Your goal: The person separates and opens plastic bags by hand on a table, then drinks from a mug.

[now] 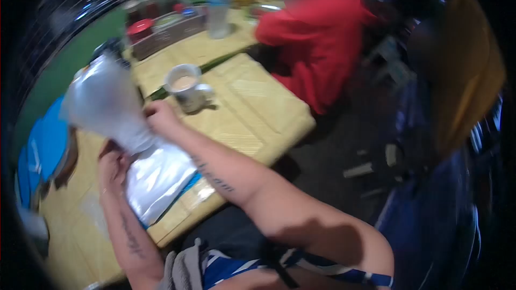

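Observation:
A puffed-up, translucent white plastic bag (105,99) stands over the left part of the table, its gathered end pointing toward me. My right hand (163,120) pinches the right side of that gathered end. On the other side, my left hand (114,165) has its fingers curled against the bag; blur softens the fingertips. What the bag contains cannot be made out. Beneath both hands lies a shiny white sheet or packet (158,182) with a blue edge. A white mug (188,96) of milky brown drink sits just beyond my right hand.
The yellowish table (252,113) carries a condiment box (169,36) with jars and a red lid, plus a clear bottle (218,11). Blue round-topped things (51,142) are at the left. A person in a red top (322,37) sits across at the right.

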`<state>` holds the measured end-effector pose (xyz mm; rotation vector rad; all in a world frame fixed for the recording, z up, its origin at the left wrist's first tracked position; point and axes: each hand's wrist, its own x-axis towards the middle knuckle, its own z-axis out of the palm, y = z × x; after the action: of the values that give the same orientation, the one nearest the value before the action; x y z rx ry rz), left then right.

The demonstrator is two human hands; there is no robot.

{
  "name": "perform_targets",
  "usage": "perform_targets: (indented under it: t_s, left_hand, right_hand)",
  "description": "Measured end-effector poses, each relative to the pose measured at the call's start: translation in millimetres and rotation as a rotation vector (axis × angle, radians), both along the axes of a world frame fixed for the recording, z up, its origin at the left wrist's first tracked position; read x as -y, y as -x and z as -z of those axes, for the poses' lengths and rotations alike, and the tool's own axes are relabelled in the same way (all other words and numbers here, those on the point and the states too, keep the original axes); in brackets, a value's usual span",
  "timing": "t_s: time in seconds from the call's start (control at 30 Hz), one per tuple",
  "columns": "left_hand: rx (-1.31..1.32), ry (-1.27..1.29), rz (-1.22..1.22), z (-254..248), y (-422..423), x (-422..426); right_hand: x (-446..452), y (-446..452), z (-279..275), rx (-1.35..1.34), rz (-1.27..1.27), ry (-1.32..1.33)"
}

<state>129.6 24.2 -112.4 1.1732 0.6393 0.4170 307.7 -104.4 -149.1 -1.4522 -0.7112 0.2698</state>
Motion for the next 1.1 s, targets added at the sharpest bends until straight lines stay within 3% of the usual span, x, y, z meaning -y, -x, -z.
perform_targets:
  t_s: [0.03,0.1,0.17,0.27,0.37,0.4,0.5,0.83,0.9,1.03,1.1]
  left_hand:
    - [0.081,-0.059,0.052,3,-1,-3]
    - [0.116,-0.129,0.02,-6,-2,4]
    - [0.147,-0.243,-0.084,-7,-1,-2]
    - [0.276,-0.278,-0.112,-8,9,-17]
    - [0.343,-0.31,-0.083,-6,7,-19]
    - [0.354,-0.32,-0.074,-5,4,-12]
    - [0.277,-0.487,0.052,15,-7,-21]
    - [0.173,-0.528,0.164,-11,-5,4]
    - [0.145,-0.643,0.149,-12,-4,3]
    - [-0.015,-0.787,0.143,-31,-1,14]
    - [0.099,-0.756,0.119,-23,-4,11]
  right_hand:
    - [3,4,-2,-0.003,0.126,0.0]
    - [15,15,-31,-0.102,0.144,-0.048]
    - [19,13,-39,-0.135,0.073,-0.09]
    - [15,21,-43,-0.17,-0.129,-0.406]
    - [12,29,-35,0.183,-0.056,-0.234]
    - [15,30,-35,0.132,-0.116,-0.072]
    - [20,24,-41,0.171,-0.223,0.035]
    - [25,27,-36,0.029,-0.35,-0.125]
    - [24,30,-37,-0.032,-0.365,-0.136]
    - [22,35,-46,0.141,-0.143,-0.027]
    - [20,41,-54,0.202,0.02,-0.004]
